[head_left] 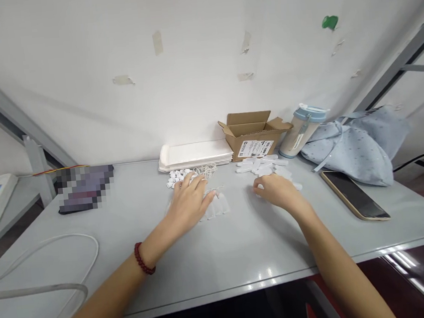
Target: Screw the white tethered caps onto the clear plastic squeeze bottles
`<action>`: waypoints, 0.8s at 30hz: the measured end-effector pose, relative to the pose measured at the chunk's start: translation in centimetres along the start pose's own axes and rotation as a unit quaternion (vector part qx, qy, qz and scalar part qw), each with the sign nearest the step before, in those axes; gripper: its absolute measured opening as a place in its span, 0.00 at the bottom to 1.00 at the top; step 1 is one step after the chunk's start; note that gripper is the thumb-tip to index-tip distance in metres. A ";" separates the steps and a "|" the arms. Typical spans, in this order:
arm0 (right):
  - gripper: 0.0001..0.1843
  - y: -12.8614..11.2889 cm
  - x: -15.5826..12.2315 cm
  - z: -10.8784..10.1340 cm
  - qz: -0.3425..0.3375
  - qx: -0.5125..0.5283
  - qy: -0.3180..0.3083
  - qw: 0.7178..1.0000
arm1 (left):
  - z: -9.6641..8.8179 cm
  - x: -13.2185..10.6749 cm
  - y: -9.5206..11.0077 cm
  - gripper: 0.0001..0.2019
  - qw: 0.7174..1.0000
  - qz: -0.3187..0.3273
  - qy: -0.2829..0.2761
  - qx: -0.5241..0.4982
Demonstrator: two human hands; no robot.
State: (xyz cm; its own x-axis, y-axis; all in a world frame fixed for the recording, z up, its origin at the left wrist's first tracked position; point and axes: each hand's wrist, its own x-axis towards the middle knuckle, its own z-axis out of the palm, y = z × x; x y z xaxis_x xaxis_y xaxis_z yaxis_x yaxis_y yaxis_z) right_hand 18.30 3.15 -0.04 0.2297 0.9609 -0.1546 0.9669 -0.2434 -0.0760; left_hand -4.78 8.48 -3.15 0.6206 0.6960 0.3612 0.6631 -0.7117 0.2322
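Observation:
My left hand (190,201) lies on the grey table (220,248) with its fingers stretched out over a row of small clear plastic pieces (216,206) and thin white strings (207,170). A red bead bracelet (143,259) circles that wrist. My right hand (278,191) rests palm down at the near edge of a heap of small white plastic pieces (263,165). Its fingers curl over one or two of them; what they hold is hidden. A second small heap of white pieces (176,176) lies just beyond my left hand.
Against the wall stand a stack of white trays (195,154), an open cardboard box (251,134) and a lidded cup (301,129). A blue cloth bag (353,148) and a phone (354,195) lie at the right. A dark flat object (84,189) and a clear tube (48,289) lie at the left.

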 end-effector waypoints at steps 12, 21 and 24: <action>0.14 -1.4 -0.2 0.3 -0.030 -0.036 -0.017 0.999 | 0.4 1.6 -1.7 0.23 0.993 -0.032 -0.111 -0.002; 0.13 -1.6 -0.2 0.7 -0.053 -0.036 -0.001 0.998 | 0.1 1.5 -1.8 0.21 0.998 -0.045 -0.046 -0.022; 0.13 -1.7 -0.1 0.7 -0.051 -0.031 -0.002 0.998 | -0.3 1.5 -1.8 0.21 0.997 -0.056 -0.017 -0.049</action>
State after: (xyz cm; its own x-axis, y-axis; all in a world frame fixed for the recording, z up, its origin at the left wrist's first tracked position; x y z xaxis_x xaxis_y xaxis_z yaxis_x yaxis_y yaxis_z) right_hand 16.52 3.36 -0.57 0.1293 0.9797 -0.1530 0.9903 -0.1355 -0.0306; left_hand -5.20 10.79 -2.80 0.5597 0.7734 0.2977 0.6860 -0.6339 0.3571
